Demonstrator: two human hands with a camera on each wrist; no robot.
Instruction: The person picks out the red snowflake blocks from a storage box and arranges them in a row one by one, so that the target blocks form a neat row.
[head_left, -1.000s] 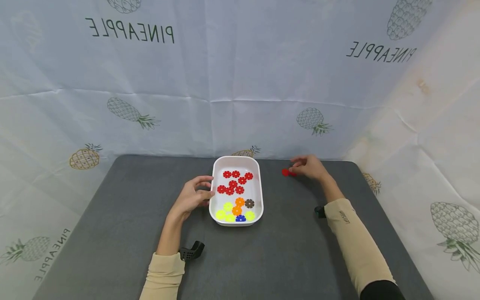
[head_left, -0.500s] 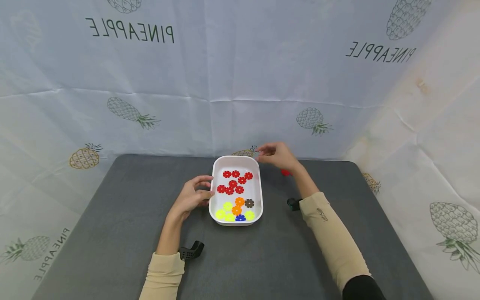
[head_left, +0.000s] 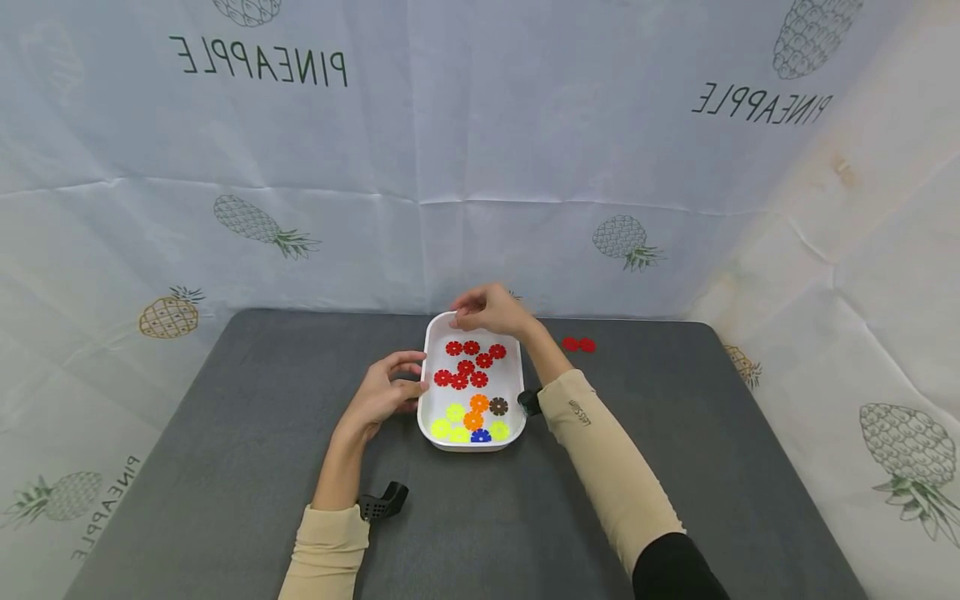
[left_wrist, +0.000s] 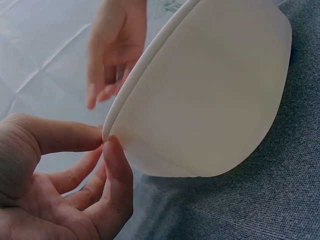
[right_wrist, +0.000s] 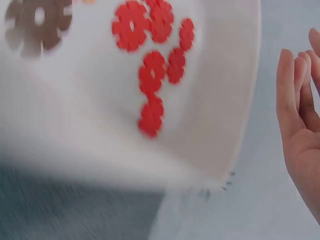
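Observation:
My left hand (head_left: 380, 395) pinches the left rim of a white plastic tray (head_left: 472, 447) between thumb and finger, plain to see in the left wrist view. Inside the tray lie several red notched discs (head_left: 443, 378) toward the back. Nearer the front are orange (head_left: 479, 403), yellow (head_left: 440, 429), brown (head_left: 498, 407) and blue (head_left: 481, 436) ones. My right hand (head_left: 491, 310) hovers over the tray's far rim, and nothing shows between its relaxed fingers. In the right wrist view its fingers (right_wrist: 286, 80) stand beside the tray.
Two red discs (head_left: 571, 343), side by side, lie on the grey table (head_left: 600, 500) right of the tray, near the back edge. A white curtain (head_left: 480, 125) with a pineapple print hangs behind the table.
My right hand has left the two red discs on the table and moved left to above the tray's far end. My left hand and the tray have stayed put.

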